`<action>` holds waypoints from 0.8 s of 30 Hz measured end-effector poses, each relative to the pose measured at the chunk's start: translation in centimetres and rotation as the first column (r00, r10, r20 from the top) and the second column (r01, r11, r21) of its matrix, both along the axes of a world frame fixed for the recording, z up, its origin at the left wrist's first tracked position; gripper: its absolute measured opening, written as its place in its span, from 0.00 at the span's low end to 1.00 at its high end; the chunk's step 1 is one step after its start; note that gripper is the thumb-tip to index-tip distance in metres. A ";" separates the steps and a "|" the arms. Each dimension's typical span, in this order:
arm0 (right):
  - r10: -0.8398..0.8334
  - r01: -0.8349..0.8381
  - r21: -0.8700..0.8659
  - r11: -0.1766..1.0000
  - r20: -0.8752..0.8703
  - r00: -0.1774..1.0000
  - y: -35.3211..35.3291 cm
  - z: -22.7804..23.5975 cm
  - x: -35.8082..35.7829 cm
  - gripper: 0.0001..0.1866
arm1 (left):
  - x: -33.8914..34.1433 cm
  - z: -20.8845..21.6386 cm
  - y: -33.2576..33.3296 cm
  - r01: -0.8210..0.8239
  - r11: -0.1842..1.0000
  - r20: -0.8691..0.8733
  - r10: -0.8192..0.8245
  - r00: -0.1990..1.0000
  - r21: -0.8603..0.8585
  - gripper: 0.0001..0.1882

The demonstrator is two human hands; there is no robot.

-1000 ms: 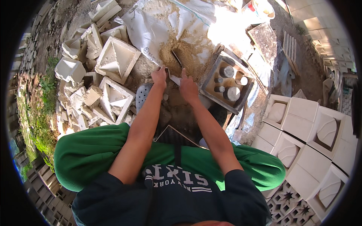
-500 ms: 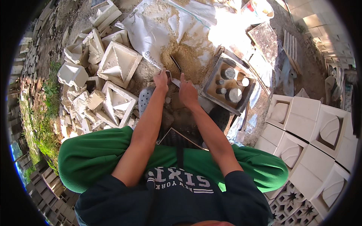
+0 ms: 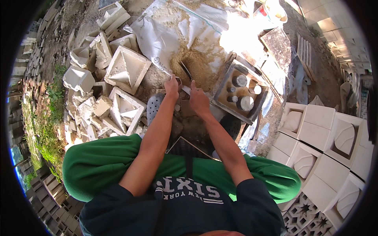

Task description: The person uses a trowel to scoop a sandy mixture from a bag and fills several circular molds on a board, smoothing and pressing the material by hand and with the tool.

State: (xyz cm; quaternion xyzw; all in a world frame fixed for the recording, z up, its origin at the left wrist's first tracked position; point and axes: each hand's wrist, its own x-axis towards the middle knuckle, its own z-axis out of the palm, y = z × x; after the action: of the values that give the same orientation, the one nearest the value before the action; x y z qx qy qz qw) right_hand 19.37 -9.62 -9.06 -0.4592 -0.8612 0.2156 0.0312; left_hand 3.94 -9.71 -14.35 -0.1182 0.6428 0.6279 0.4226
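Note:
My left hand [image 3: 171, 87] is closed between my knees, near the edge of the sand; whatever it grips is mostly hidden. Just to its right, my right hand [image 3: 199, 102] is closed with the index finger stretched forward. A flat tool with a pale blade [image 3: 186, 89] shows at its fingers, pointing toward the left hand. Beyond the fingertips, a thin dark strip [image 3: 186, 70] slants over a heap of tan sand [image 3: 201, 65], its kind unclear. The sand lies on a white sack sheet [image 3: 151, 33]. At the right stands a dark box mould [image 3: 220, 101] with several round plugs inside.
Broken pale cast blocks [image 3: 128, 67] are piled at the left. Patterned cast blocks [image 3: 315, 143] stand in rows at the right. A bucket [image 3: 277, 13] is at the far right, with boards [image 3: 276, 42] nearer. Below my hands lies a thin angled frame [image 3: 193, 146].
The whole view has shifted, so everything appears slightly lower and to the right. Both hands keep almost the same grip and place beside the sand.

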 end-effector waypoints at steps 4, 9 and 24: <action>-0.013 0.012 -0.014 1.000 -0.053 0.999 0.0 0.2 0.8 0.30 | 1.2 0.3 -0.4 0.024 0.998 -0.013 -0.023 1.000 0.055 0.09; -0.011 0.010 -0.042 0.999 -0.030 0.999 0.1 0.5 0.8 0.30 | 1.4 0.4 -0.1 0.002 1.000 0.011 -0.002 1.000 0.007 0.07; -0.038 0.039 0.010 0.999 -0.081 0.996 -1.0 1.3 0.3 0.28 | 1.1 0.3 -0.4 -0.021 0.998 0.027 0.019 0.999 0.058 0.09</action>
State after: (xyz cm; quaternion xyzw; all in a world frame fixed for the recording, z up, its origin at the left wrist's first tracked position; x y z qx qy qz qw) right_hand 19.69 -10.66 -7.75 -0.4664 -0.8515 0.2281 0.0729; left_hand 5.03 -10.07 -14.09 -0.1206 0.6172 0.6490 0.4281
